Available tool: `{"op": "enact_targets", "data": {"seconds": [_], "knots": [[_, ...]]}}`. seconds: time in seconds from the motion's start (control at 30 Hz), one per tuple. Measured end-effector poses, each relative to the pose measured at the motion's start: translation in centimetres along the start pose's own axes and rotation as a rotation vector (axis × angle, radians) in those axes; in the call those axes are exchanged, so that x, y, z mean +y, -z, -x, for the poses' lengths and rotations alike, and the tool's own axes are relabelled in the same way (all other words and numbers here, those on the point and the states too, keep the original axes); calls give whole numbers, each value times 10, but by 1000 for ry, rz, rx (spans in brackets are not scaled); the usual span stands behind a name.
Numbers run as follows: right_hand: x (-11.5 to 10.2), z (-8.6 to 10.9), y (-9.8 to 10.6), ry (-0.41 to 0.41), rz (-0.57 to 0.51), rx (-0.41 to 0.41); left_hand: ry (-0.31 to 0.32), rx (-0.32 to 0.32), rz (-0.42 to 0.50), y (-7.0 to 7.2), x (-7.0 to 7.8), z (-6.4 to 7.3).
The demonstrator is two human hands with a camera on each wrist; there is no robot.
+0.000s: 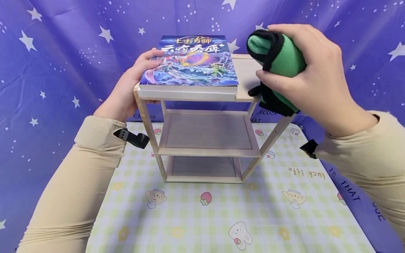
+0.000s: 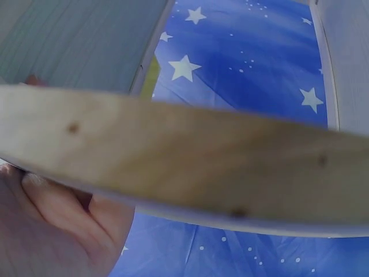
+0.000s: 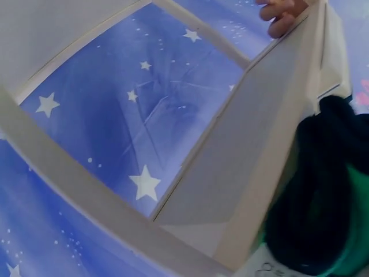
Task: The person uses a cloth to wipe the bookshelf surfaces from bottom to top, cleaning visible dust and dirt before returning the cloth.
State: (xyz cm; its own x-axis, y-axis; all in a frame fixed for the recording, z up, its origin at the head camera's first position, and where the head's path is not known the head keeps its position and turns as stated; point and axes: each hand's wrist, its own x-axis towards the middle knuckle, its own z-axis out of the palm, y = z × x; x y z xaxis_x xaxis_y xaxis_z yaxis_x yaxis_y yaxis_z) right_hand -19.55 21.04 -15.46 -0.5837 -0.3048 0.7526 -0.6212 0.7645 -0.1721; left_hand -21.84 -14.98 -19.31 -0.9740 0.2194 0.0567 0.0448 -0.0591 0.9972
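Observation:
A three-tier wooden shelf (image 1: 209, 151) stands upright in the head view. On the left part of its top board lies a thick book (image 1: 196, 72) with a blue illustrated cover. My left hand (image 1: 123, 86) grips the top's left side, two fingers over the book's edge and other fingers under the board. In the left wrist view, a wooden side post (image 2: 190, 156) covers part of that hand. My right hand (image 1: 319, 70) holds a folded green cloth (image 1: 287, 58) with black trim at the top's right end. The cloth overlaps the bare right part of the board.
Under the shelf is a table with a green-checked cloth (image 1: 190, 214) printed with cartoon figures. A purple star-patterned curtain (image 1: 76, 52) hangs behind and at both sides. Black straps (image 1: 136, 137) stick out at both sleeve cuffs.

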Motion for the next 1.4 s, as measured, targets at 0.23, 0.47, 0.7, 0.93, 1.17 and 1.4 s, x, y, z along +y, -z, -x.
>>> {"op": "enact_targets", "data": {"seconds": [0.23,0.47,0.7,0.93,1.17,1.4], "knots": [[-44,-13,8,-163,27,-211,-1,1,4,0,-1,0],[-49,-17,4,-199,85,-406,2,9,-10,0,-2,0],[-41,-21,2,-161,83,-603,-12,1,-9,-1,-2,-1],[-35,-30,-9,-89,146,-804,-21,-2,-1,0,-2,-2],[-37,-40,-17,-149,244,-861,-36,-4,7,-1,-2,-3],[-40,-50,-24,-162,279,-870,-47,9,14,-1,-1,-3]]}}
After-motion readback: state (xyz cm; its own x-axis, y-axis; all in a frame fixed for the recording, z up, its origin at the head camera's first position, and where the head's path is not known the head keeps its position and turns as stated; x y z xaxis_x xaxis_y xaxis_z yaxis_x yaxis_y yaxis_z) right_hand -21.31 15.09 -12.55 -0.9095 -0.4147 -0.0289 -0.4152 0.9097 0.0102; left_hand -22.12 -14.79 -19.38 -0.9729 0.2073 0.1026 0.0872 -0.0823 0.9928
